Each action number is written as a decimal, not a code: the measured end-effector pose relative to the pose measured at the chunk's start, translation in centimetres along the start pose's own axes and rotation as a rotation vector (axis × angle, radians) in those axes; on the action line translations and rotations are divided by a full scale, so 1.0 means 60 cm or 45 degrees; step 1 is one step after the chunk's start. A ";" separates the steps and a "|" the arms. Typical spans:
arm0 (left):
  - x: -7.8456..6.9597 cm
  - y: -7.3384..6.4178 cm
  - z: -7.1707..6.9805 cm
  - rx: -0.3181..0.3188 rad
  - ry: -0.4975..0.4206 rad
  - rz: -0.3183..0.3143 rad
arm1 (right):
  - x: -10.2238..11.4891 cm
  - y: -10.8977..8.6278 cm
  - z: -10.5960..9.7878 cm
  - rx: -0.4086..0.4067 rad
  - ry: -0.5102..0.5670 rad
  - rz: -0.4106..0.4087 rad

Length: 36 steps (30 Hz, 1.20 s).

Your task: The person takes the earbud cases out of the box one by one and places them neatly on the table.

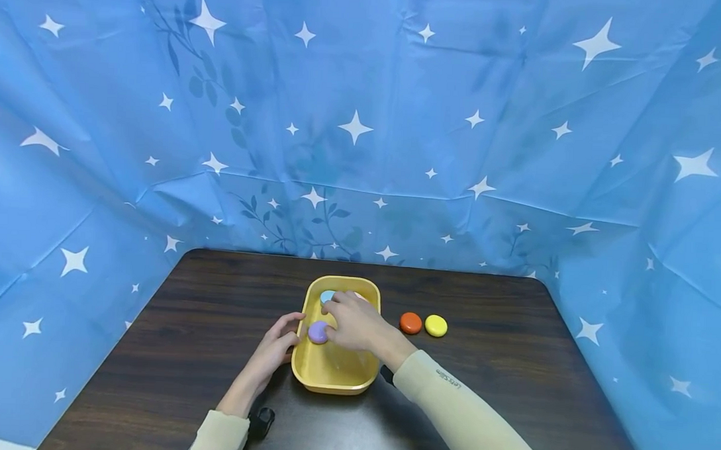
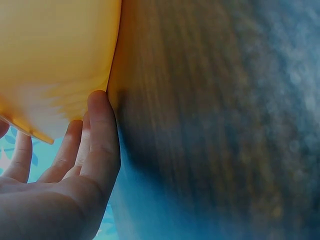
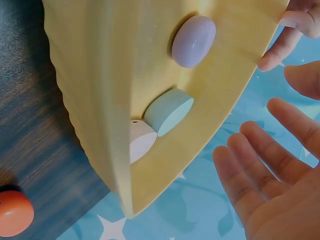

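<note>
A yellow tray (image 1: pixel 337 376) stands on the table, holding three small rounded discs. The purple disc (image 1: pixel 317 332) lies near its left wall; the light blue disc (image 3: pixel 168 111) sits farther back, touching a pale pink disc (image 3: pixel 142 140) partly hidden by the tray wall. My right hand (image 1: pixel 354 323) is over the tray, its fingers extended and nothing in its grasp. My left hand (image 1: pixel 268 354) is at the tray's left side, fingertips against the outer wall and rim, as the left wrist view shows.
An orange-red disc (image 1: pixel 411 323) and a yellow disc (image 1: pixel 436 325) lie side by side on the dark wooden table (image 1: pixel 511 363), right of the tray. A blue star-patterned cloth (image 1: pixel 363 159) hangs behind and along both sides.
</note>
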State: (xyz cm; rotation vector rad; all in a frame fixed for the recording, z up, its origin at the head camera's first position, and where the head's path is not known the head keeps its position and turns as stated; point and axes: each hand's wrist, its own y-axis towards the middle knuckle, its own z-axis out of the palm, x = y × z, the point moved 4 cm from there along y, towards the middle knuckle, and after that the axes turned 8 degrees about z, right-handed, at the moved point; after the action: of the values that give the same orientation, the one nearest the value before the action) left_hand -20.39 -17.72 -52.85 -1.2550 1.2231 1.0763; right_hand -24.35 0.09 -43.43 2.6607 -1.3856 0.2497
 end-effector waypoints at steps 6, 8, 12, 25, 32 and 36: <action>-0.003 0.000 -0.001 0.001 0.009 0.007 | 0.003 0.009 0.001 0.027 -0.004 0.005; -0.001 -0.001 -0.001 -0.002 0.004 0.010 | 0.005 0.010 0.004 0.034 -0.002 0.004; 0.000 -0.002 -0.001 -0.005 -0.010 0.016 | 0.007 0.014 0.009 0.043 -0.007 -0.002; -0.008 -0.003 -0.004 -0.015 -0.007 0.024 | 0.013 0.037 0.014 0.067 -0.007 0.011; -0.010 -0.004 -0.004 -0.014 -0.010 0.018 | 0.018 0.047 0.016 0.107 0.007 0.021; -0.009 -0.004 0.001 -0.007 -0.008 0.024 | 0.018 0.052 0.018 0.114 0.016 0.039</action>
State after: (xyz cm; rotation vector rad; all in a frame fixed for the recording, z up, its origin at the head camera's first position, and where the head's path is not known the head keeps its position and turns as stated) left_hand -20.19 -17.63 -52.30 -1.2455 1.2300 1.0969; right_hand -26.22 -2.74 -44.13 2.7053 -1.4457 0.3390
